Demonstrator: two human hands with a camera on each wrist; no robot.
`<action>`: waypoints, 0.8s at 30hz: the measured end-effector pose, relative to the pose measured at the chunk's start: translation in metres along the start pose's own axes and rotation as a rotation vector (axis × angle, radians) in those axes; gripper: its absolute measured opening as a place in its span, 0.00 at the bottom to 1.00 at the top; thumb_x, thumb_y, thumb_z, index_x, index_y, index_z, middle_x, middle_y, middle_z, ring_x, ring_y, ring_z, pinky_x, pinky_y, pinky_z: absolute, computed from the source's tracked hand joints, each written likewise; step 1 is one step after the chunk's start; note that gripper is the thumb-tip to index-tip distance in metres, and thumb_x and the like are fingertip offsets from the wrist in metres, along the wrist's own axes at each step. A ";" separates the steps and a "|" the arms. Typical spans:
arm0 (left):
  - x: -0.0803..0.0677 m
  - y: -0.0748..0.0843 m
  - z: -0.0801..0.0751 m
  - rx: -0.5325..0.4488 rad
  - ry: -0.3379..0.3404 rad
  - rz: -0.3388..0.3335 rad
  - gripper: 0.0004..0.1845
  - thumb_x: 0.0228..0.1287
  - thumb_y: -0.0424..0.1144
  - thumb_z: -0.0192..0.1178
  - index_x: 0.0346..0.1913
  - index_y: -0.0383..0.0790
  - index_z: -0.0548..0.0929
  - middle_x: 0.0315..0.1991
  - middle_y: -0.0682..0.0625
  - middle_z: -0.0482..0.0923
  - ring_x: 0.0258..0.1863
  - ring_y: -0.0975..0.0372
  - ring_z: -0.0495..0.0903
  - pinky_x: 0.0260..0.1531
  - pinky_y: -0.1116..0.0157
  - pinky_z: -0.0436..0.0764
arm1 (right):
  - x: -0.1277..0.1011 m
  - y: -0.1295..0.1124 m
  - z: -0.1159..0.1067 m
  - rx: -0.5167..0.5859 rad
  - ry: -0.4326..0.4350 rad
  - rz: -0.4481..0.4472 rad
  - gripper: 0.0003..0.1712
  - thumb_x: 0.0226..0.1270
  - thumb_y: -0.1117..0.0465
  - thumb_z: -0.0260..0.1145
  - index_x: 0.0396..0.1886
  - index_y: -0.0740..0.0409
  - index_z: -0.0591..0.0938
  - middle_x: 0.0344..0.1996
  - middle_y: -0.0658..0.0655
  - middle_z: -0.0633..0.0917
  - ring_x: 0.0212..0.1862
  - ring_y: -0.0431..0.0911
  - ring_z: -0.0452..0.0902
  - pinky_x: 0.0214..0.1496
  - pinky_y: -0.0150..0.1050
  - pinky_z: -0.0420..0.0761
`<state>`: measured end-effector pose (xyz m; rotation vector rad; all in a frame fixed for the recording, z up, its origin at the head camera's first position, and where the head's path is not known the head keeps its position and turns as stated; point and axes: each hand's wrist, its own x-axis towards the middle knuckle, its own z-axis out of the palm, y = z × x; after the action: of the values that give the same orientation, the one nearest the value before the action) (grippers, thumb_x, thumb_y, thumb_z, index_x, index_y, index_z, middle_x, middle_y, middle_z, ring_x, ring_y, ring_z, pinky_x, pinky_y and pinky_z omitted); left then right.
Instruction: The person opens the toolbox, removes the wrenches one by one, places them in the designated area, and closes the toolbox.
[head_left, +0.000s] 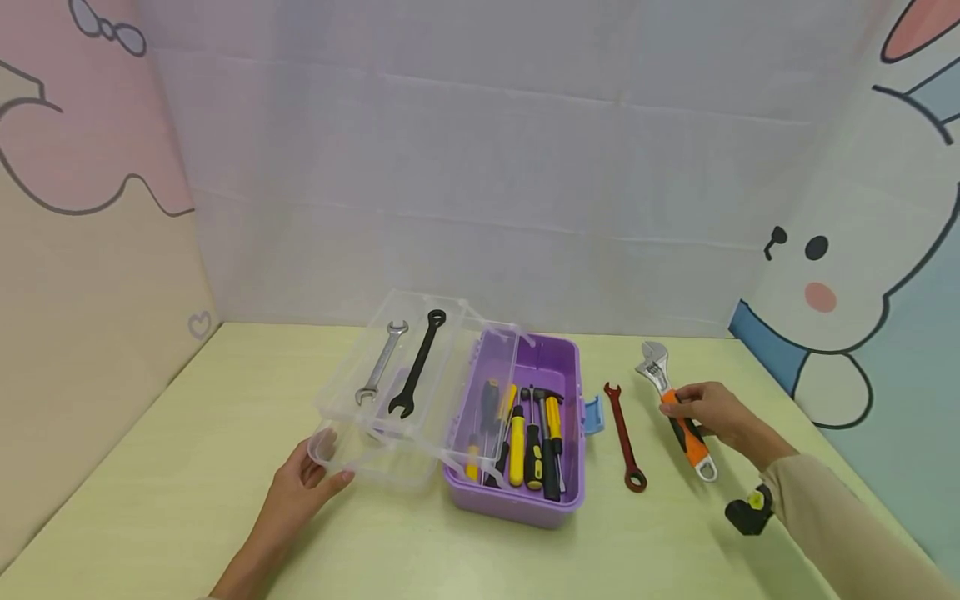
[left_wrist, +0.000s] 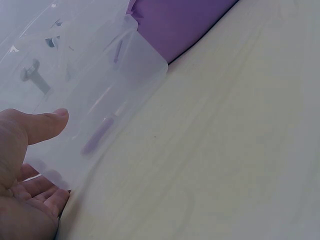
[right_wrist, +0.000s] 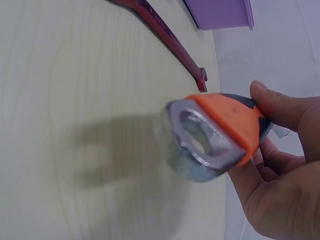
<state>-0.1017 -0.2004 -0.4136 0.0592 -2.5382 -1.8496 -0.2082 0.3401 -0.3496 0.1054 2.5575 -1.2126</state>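
Orange-handled adjustable wrench near table's right edge, right hand fingers clamped round its grip, left hand fingers relaxed, touching clear tray corner, red spanner beside purple toolbox

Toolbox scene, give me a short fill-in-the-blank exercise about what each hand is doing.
1. The right hand grips the adjustable wrench by its ____ handle.
2. The left hand touches the clear ____ of the purple toolbox.
3. The number of wrenches lying in that tray is ____.
Missing words: orange; tray; two
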 end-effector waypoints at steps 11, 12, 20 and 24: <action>0.001 -0.003 0.000 0.002 0.003 0.020 0.40 0.62 0.37 0.64 0.70 0.27 0.54 0.70 0.27 0.54 0.70 0.43 0.56 0.52 0.88 0.67 | -0.001 0.012 0.007 0.075 0.029 0.070 0.28 0.66 0.60 0.63 0.53 0.81 0.67 0.40 0.62 0.77 0.34 0.42 0.74 0.38 0.38 0.84; 0.001 -0.003 0.000 0.003 0.002 0.019 0.40 0.62 0.37 0.64 0.70 0.28 0.54 0.70 0.27 0.54 0.70 0.43 0.56 0.51 0.89 0.67 | -0.002 0.014 0.008 0.079 0.032 0.073 0.28 0.66 0.60 0.63 0.53 0.80 0.67 0.39 0.61 0.77 0.34 0.42 0.74 0.38 0.37 0.84; 0.002 -0.005 0.000 0.020 0.000 0.025 0.40 0.62 0.37 0.63 0.70 0.27 0.54 0.69 0.27 0.55 0.70 0.43 0.57 0.53 0.86 0.69 | -0.002 0.021 0.013 0.092 0.051 0.086 0.31 0.65 0.59 0.64 0.55 0.81 0.66 0.40 0.62 0.76 0.34 0.42 0.74 0.36 0.35 0.83; 0.002 -0.006 0.000 0.027 0.000 0.019 0.39 0.62 0.37 0.63 0.70 0.26 0.54 0.70 0.27 0.55 0.69 0.43 0.58 0.57 0.79 0.71 | -0.001 0.023 0.014 0.105 0.064 0.090 0.33 0.64 0.59 0.65 0.56 0.82 0.65 0.39 0.63 0.77 0.32 0.40 0.75 0.34 0.34 0.83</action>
<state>-0.1036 -0.2023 -0.4191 0.0341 -2.5552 -1.8085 -0.1989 0.3442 -0.3753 0.2831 2.5120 -1.3293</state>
